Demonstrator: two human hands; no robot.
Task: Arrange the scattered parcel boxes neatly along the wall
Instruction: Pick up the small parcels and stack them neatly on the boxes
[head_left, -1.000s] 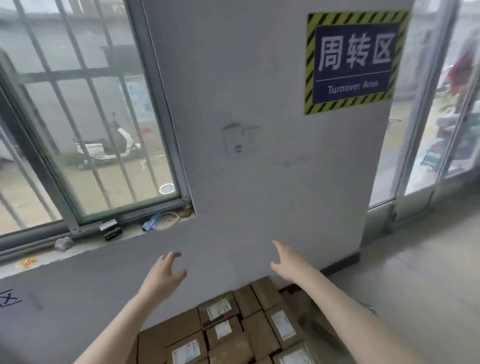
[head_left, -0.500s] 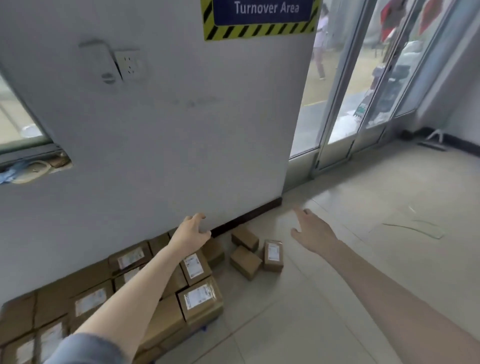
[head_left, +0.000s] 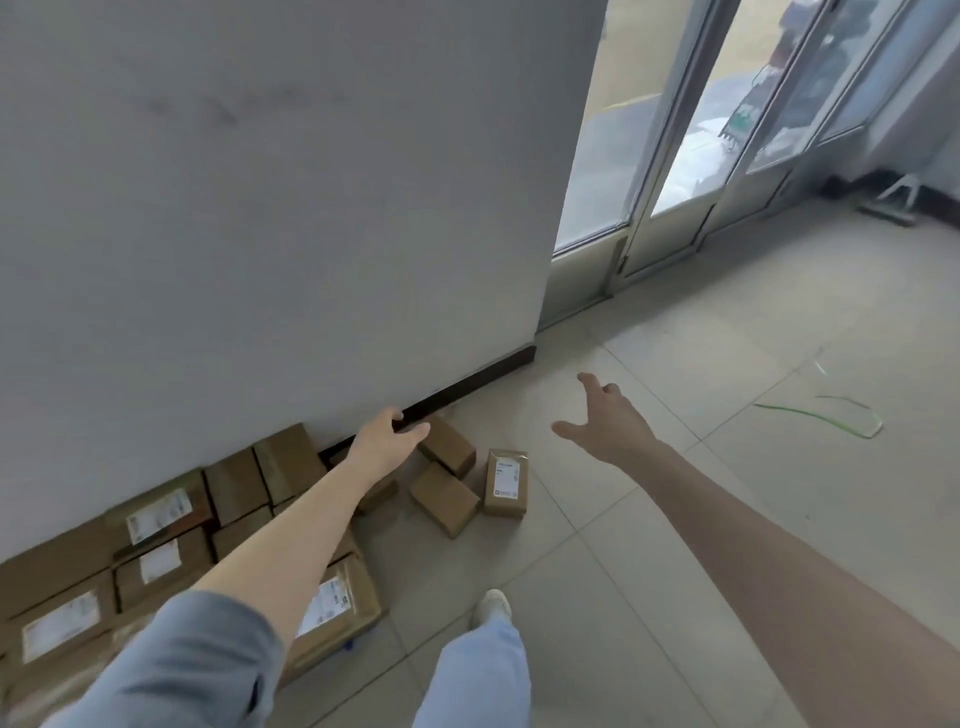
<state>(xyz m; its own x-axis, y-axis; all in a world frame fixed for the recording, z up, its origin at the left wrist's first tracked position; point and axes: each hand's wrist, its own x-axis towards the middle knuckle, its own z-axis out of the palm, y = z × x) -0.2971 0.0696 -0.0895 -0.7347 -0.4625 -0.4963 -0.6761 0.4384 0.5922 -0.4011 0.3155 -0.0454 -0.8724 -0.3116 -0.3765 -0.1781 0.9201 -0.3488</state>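
Note:
Several brown parcel boxes (head_left: 156, 525) lie packed against the grey wall (head_left: 270, 208) at lower left, some with white labels. Three small boxes lie scattered on the floor past them: one by the skirting (head_left: 451, 451), one plain (head_left: 444, 500), one labelled (head_left: 506, 482). My left hand (head_left: 384, 439) reaches out above the loose boxes near the skirting, fingers loosely spread, holding nothing. My right hand (head_left: 605, 421) stretches forward over the tiles to the right of them, fingers spread and empty.
Glass doors (head_left: 685, 156) stand to the right of the wall's end. A green strap (head_left: 826, 415) lies on the tiled floor at right. My leg and white shoe (head_left: 491, 608) step forward at the bottom centre. A stand's base (head_left: 893, 200) sits in the far right corner.
The view has swung down and right, from the window and sign to the floor. Both arms have stretched further out toward the scattered small boxes; both hands stay empty.

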